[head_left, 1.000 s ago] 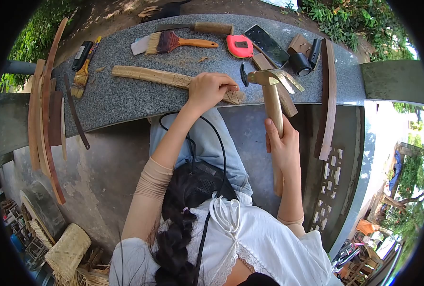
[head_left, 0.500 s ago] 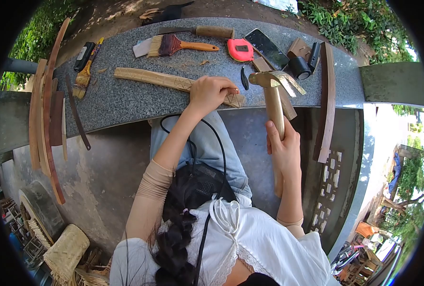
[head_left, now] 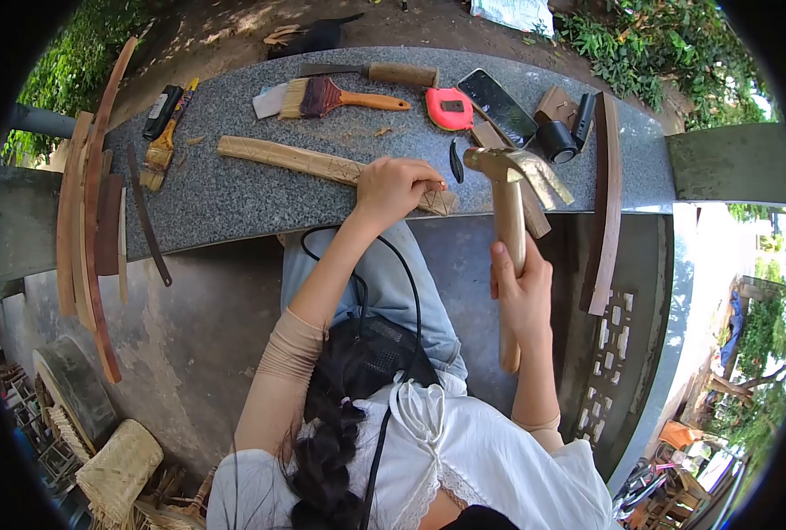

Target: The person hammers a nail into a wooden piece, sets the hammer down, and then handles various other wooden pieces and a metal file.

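Note:
My left hand [head_left: 393,191] rests on a pale, slightly curved wooden strip [head_left: 287,157] near its right end, where crossed pencil lines show. Its thumb and fingertips are pinched together, and what they hold, if anything, is too small to make out. In my right hand [head_left: 525,290] is a claw hammer [head_left: 509,216], gripped round its wooden handle. The brassy head is raised beside the strip's right end, apart from it, with the claw turned right. A small dark curved object [head_left: 456,162] lies on the stone bench [head_left: 260,199] between the hand and the hammer head.
Along the bench's back lie a wide brush [head_left: 322,97], a wooden-handled blade [head_left: 402,74], a red tape measure [head_left: 450,109], a phone [head_left: 497,104] and a black roll [head_left: 555,141]. Wooden strips [head_left: 88,212] overhang the left side; a dark strip [head_left: 603,203] overhangs the right.
The whole view has shifted, so the bench sits slightly lower in it. Both hands keep their grips, and the hammer stays raised at about the same place over the bench.

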`<move>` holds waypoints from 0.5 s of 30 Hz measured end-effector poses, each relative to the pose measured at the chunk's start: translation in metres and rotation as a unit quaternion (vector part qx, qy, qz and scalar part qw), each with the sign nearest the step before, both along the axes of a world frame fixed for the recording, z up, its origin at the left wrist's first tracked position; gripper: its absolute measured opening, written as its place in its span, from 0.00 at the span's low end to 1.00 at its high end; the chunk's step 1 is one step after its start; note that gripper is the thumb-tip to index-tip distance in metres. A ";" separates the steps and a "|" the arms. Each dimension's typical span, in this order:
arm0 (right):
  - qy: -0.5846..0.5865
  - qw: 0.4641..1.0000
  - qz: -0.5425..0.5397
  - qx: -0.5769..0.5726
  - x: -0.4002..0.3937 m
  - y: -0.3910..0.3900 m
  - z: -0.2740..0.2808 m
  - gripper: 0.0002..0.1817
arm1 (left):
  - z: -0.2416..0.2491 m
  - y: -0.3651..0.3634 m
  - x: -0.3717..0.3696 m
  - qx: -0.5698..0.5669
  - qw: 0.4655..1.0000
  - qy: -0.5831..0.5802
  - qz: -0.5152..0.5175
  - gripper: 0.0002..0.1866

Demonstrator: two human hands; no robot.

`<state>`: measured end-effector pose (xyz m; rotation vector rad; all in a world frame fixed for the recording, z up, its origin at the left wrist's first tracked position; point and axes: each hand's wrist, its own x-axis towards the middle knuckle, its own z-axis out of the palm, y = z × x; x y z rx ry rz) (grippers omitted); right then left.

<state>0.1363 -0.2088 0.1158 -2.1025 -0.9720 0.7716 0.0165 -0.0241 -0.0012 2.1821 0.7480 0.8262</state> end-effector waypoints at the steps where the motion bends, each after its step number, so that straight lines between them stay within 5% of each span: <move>1: -0.003 1.000 0.006 -0.002 -0.001 0.000 -0.007 0.19 | 0.000 0.000 0.000 0.001 1.000 -0.001 0.000 0.04; 5: -0.079 0.992 0.077 -0.055 0.002 0.000 -0.015 0.19 | -0.005 0.001 -0.001 0.016 1.000 0.016 0.012 0.05; 11: -0.039 0.999 0.012 0.028 -0.009 -0.004 -0.011 0.17 | -0.002 0.000 -0.001 -0.005 1.000 0.002 -0.004 0.04; 15: -0.053 0.997 0.045 -0.044 -0.006 -0.003 -0.030 0.17 | 0.000 0.001 -0.002 0.019 1.000 0.011 0.009 0.04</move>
